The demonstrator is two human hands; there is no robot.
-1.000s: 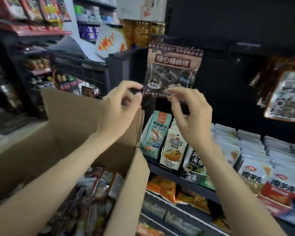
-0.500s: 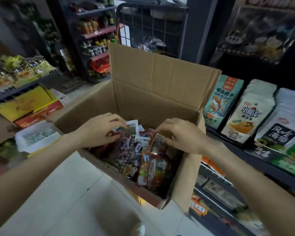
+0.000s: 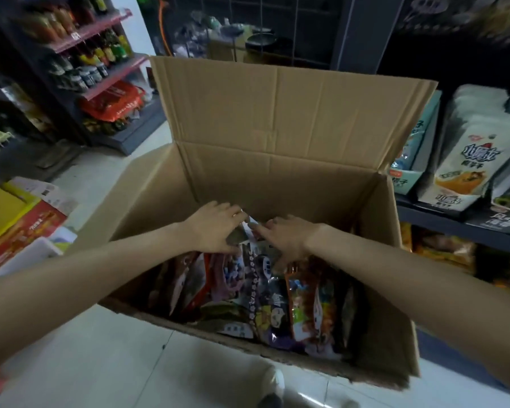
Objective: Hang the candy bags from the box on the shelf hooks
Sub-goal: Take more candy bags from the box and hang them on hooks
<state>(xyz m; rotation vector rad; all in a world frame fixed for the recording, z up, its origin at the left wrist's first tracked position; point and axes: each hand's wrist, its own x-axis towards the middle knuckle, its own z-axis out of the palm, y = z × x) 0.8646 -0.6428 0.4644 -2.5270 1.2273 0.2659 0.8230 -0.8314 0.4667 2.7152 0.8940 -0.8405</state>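
Both hands are reaching into the open brown cardboard box (image 3: 277, 172). Left hand (image 3: 215, 228) is gripping a greyish candy bag (image 3: 238, 235); right hand (image 3: 286, 235) is lying flat, fingers spread, on the colourful packed candy bags (image 3: 292, 307). Risk: neighbouring bags snagging and spilling out.

The box (image 3: 277, 178) is open at the top, so the way in from above is free. Its tall back flap (image 3: 289, 101) stands upright across the upper middle of the frame and bars a straight reach forward. Bags (image 3: 277, 304) crowd the lower right of the box; the far part, under the flap, shows bare cardboard. Both hands (image 3: 215, 228) (image 3: 286, 237) sit among the bags at the middle. At the right edge a shelf (image 3: 454, 228) full of packets stands close beside the box. Bare floor (image 3: 100, 363) lies at lower left.
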